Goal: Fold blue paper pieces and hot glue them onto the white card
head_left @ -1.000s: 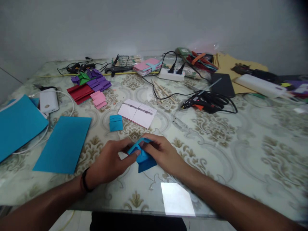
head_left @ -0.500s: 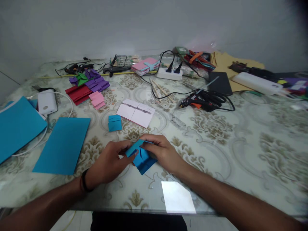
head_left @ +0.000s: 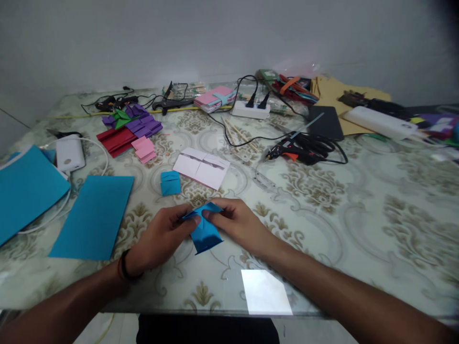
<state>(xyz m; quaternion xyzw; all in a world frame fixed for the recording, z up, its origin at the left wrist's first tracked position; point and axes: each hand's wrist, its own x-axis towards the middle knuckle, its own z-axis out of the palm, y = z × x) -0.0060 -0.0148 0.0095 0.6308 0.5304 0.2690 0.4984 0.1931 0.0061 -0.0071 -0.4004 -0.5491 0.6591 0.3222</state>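
Both hands pinch one small piece of folded blue paper (head_left: 207, 234) above the near part of the table. My left hand (head_left: 161, 234) grips its left side, thumb on top. On the upper right side, my right hand (head_left: 238, 222) holds it, thumb pressed near the middle; the fingers beneath are hidden. The paper's lower end hangs towards me, with a narrow fold along its edge. Just beyond the hands lie a smaller creased blue paper (head_left: 170, 183) and a white folded paper (head_left: 202, 167). A blue sheet (head_left: 93, 217) lies left of my left hand.
A hot glue gun (head_left: 287, 148) with a coiled cord lies at the right. A white power strip (head_left: 251, 110) with two plugs is at the back. Folded purple paper (head_left: 145, 125), red paper (head_left: 114, 142) and pink paper (head_left: 144, 149) lie back left, near a white power bank (head_left: 70, 152).
The blue paper has turned in my hands, and its lower end now points more straight towards me. Both thumbs have shifted slightly up and inward on it.
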